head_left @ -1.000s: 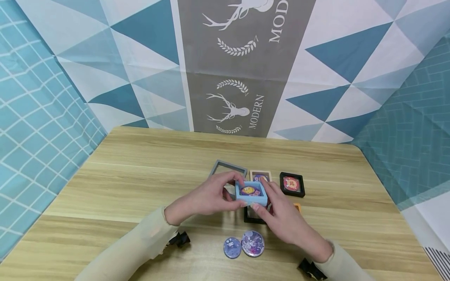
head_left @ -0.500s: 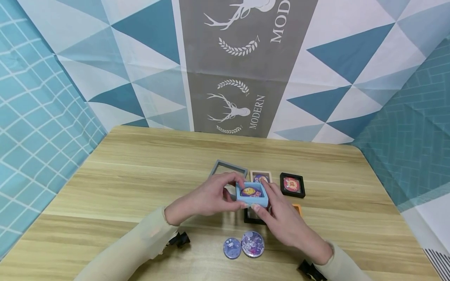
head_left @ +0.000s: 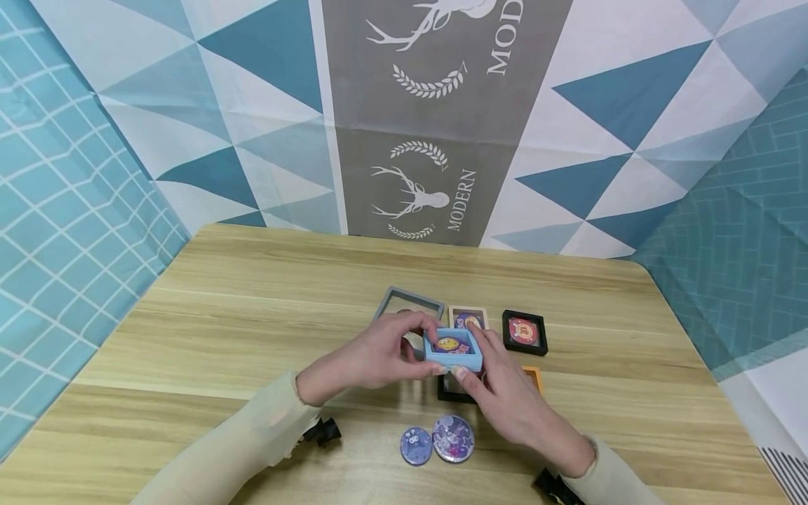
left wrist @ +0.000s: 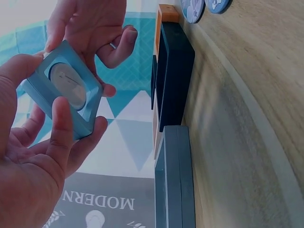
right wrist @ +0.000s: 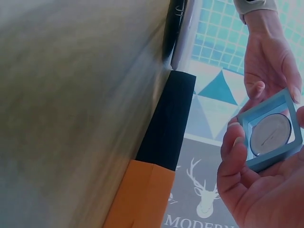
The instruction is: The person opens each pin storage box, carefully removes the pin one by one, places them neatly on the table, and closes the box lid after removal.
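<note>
Both hands hold a small light-blue display frame (head_left: pixel 468 364) above the table, tilted toward the head camera. A round badge (head_left: pixel 449 345) with a yellow character on purple sits inside it. My left hand (head_left: pixel 381 352) pinches the frame's left side, thumb at the near edge and curled index finger over the top. My right hand (head_left: pixel 514 393) grips the right side, thumb at the near edge and fingers along the far side. Both wrist views show the pale underside of the badge (left wrist: pixel 69 85) with its pin, framed by the blue rim (right wrist: pixel 266 160).
Beneath and behind the hands lie a grey frame (head_left: pixel 416 297), a beige frame (head_left: pixel 468 309) with a badge, a black frame (head_left: pixel 454 397) and an orange frame (head_left: pixel 536 375), partly hidden. A small black frame (head_left: pixel 535 348) holds a red badge. Two purple badges (head_left: pixel 416 447) lie nearer.
</note>
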A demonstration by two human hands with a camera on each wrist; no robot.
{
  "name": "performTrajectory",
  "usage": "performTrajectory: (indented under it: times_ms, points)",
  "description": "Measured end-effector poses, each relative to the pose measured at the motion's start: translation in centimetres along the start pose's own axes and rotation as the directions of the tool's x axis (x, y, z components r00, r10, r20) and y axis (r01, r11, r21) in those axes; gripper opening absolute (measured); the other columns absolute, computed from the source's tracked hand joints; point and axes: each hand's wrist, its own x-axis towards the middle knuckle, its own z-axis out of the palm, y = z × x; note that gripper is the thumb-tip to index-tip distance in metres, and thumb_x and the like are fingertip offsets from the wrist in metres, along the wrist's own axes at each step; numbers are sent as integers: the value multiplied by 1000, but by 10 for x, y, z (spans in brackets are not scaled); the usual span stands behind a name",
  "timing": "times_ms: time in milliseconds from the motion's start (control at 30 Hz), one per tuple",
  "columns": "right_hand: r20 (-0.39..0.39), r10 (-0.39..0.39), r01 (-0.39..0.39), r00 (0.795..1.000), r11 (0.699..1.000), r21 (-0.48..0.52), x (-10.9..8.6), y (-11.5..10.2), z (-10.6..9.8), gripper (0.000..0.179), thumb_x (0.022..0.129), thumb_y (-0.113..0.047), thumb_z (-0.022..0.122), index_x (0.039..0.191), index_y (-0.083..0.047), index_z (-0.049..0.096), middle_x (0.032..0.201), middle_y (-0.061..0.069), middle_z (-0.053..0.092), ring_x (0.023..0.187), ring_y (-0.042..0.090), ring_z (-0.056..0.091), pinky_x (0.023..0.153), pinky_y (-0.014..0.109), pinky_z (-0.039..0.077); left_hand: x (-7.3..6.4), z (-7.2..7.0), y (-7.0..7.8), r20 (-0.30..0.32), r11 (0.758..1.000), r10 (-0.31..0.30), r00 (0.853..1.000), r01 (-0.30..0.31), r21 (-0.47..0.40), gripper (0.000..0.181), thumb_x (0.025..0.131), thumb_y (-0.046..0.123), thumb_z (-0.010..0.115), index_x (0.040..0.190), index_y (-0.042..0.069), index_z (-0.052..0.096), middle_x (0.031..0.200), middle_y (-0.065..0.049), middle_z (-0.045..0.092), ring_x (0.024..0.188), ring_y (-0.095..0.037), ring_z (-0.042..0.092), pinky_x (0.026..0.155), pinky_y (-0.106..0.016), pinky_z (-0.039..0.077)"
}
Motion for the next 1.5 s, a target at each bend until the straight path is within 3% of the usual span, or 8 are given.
performTrajectory:
  times_ms: [233,433,700,1100,1167,1333,1400,1500]
  points:
    - [-16,-11,11,1000,1000,1,-1,2,2,66,103,-40,51,153,-2,32,134,5,45,85,14,51,62,23,44,0,2,0,-8,1000,-3,1000,3,17,27,85,16,80,98,12,57,127,-13,62,88,-20,64,64,-25,57]
    - [-17,-6,7,1000,1000,15,-1,1,2,67,103,-39,51,154,-1,29,142,8,41,94,16,53,70,25,47,0,4,1,-6,999,-19,1000,19,28,28,84,16,81,98,12,58,129,-14,62,83,-15,65,65,-25,58]
    - [49,38,-45,998,990,133,3,-1,-6,73,103,-39,53,157,-3,20,140,6,38,84,12,55,67,24,51,1,2,1,-35,997,-66,997,64,-42,27,86,23,80,103,15,62,121,-1,63,97,-14,62,70,-29,59]
    - [109,41,-58,993,985,160,4,2,-8,79,101,-40,56,159,-8,13,138,4,37,76,14,51,61,24,47,2,3,-1,-74,987,-127,989,119,-104,15,92,24,73,94,15,61,125,-4,63,101,-17,62,77,-33,59]
    - [110,43,-61,993,985,160,4,2,-8,81,100,-41,59,159,-9,14,137,2,38,79,15,51,63,25,48,2,2,0,-90,987,-145,985,137,-88,15,93,27,72,96,16,62,123,-1,64,101,-16,63,79,-34,58]
    - [140,50,-73,989,984,161,5,2,-9,76,92,-41,71,151,-8,35,130,0,42,87,16,52,68,28,51,3,0,0,-119,971,-226,967,215,-104,24,97,36,65,106,15,66,109,-1,67,94,-15,65,79,-38,56]
    - [161,60,-86,985,983,162,6,2,-9,80,89,-40,75,151,-8,35,131,0,42,91,16,52,71,29,53,3,-1,0,-116,959,-261,958,244,-145,28,99,37,62,109,12,66,104,-3,66,90,-17,66,76,-42,58]
    - [163,66,-90,984,985,145,6,2,-11,98,87,-43,77,158,-8,19,138,1,42,94,14,54,72,28,54,4,-2,-1,-124,939,-307,944,279,-200,32,101,39,58,107,8,65,99,-6,66,88,-20,65,69,-45,59]
